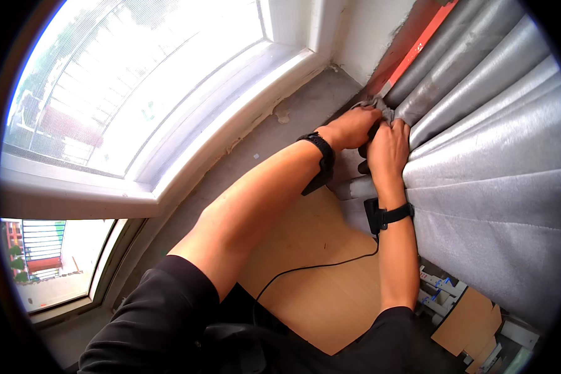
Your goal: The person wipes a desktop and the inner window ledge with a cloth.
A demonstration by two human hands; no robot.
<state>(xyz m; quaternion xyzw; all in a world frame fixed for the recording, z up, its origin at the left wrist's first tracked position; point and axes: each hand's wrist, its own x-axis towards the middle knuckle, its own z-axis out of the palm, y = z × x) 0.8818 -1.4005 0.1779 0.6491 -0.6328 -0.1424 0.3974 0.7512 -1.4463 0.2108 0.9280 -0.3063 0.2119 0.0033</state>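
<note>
Both of my hands are close together at the gathered left edge of a grey curtain [481,159], near the window corner. My left hand [357,126] has its fingers curled on a crumpled grey cloth [379,104]; whether this is part of the curtain cannot be told. Beside it, my right hand [389,145] is bent against the same cloth and the curtain's edge. A dark object [363,166], partly hidden, shows between and below the hands. Each wrist wears a black strap; a black cable [304,268] runs from the right one.
A concrete window sill [257,154] runs under the white-framed window [224,107] at the left. Below my arms lies a light wooden board or tabletop [318,290]. White metal frame parts [437,299] and brown panels [470,322] stand at the lower right. A red strip [420,44] borders the curtain.
</note>
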